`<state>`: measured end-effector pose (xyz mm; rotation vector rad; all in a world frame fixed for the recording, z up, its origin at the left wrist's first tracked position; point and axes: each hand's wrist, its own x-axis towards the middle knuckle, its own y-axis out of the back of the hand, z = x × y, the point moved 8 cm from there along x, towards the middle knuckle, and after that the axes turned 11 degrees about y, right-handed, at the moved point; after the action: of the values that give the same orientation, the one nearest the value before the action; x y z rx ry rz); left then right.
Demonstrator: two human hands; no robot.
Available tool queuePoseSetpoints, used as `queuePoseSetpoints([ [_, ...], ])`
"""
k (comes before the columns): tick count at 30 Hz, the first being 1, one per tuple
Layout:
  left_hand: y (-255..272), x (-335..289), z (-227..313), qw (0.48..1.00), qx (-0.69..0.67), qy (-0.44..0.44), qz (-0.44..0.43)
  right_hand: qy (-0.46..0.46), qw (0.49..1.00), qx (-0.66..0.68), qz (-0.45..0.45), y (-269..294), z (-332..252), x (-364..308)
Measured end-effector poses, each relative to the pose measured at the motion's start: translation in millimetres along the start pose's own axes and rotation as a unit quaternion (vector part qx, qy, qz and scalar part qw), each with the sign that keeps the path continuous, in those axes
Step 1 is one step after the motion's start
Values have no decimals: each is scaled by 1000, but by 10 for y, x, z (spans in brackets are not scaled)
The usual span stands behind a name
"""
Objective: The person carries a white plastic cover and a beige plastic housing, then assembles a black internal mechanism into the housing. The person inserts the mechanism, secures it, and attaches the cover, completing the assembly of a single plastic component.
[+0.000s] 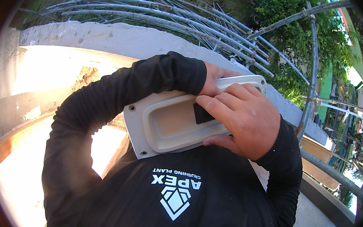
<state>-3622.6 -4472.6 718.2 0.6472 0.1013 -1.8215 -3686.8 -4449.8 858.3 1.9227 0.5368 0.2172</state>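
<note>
I hold a flat off-white plastic housing (165, 123) against my chest, its recessed back side facing up, with screw holes at its corners and a small black rectangular part in the recess. My right hand (244, 119) wraps over its right end, fingers on the black part. My left hand (216, 77) grips the top right edge; its black-sleeved forearm crosses above the housing.
A pale concrete ledge (111, 38) curves behind my arms. Beyond it lie several long grey metal pipes (191, 23) on grass. A metal railing (313, 81) stands at the right, with green bushes (294, 32) and buildings far below.
</note>
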Motion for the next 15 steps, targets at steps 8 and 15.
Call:
queuePoseSetpoints([
  [8, 9, -41, -25, 1000, 9, -2, 0, 9, 1000, -17, -10, -54, 21, -46],
  [15, 13, -36, -38, 1000, -29, -1, 8, -15, 1000, -9, -16, -96, 56, -57],
])
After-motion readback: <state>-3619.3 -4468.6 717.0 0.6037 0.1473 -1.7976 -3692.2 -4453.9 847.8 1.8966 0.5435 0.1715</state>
